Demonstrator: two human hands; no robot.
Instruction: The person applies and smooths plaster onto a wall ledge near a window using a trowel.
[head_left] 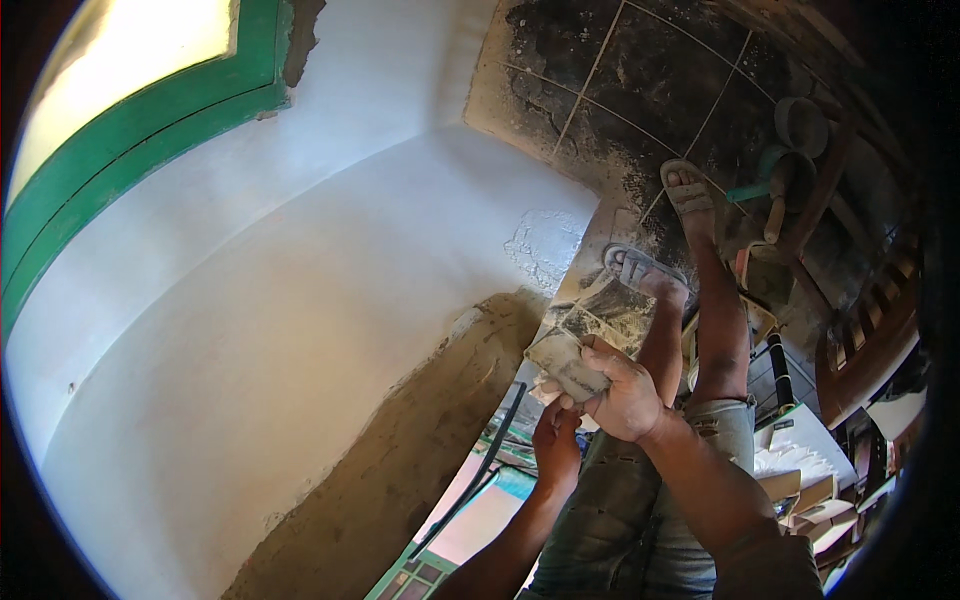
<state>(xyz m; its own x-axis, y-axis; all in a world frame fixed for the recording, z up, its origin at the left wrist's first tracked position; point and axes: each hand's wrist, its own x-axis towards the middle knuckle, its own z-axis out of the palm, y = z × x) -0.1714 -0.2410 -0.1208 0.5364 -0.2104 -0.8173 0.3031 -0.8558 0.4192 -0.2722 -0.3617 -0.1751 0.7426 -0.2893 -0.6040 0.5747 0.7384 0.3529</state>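
Note:
My right hand grips a flat, dusty piece of sandpaper-like sheet smeared with white powder, held in front of a white plastered wall. My left hand sits just below it, fingers touching the sheet's lower edge. Both hands hover above my grey trousers. My feet in sandals stand on a dirty tiled floor far below.
A green window frame curves at upper left. Bare brown render runs along the wall's edge. A black cable hangs down. Boxes and papers lie at lower right; buckets and a tool sit on the floor.

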